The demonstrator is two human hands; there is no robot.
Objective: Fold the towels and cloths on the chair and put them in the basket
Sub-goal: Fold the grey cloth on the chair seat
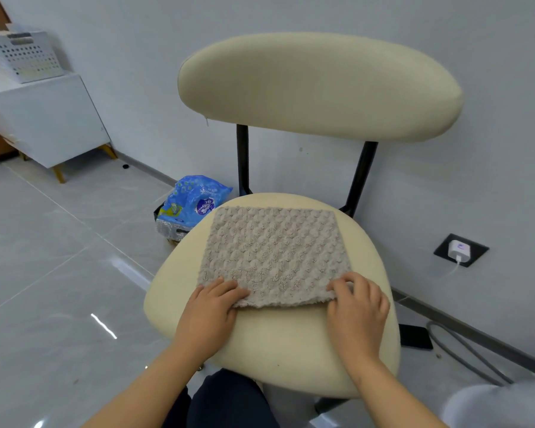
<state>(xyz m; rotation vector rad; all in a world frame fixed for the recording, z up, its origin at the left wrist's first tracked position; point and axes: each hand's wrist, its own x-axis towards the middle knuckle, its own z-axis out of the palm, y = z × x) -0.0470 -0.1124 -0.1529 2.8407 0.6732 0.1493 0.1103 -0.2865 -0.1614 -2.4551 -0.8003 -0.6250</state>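
Gripping the near edge of a square, beige, nubby terry towel [274, 254], both hands sat at the lower centre of the frame. The left hand [209, 307] pinched the near-left corner, and the right hand [357, 307] curled its fingers over the near-right corner. The towel lay flat on a round, cream, padded chair seat [291, 344], mid-frame.

A likely slip: if one hand lifted faster than the other, the fold would land crooked. The soft pile could also slide on the smooth seat and bunch, or drop onto the glossy tiled floor [59, 257].

The towel looked thick, limp and bubble-textured. The oval backrest [318, 84] looked smooth and firm on thin black metal posts [243, 159]. A white perforated plastic basket [22, 57] stood well apart, upper left, on a white cabinet [53, 118].
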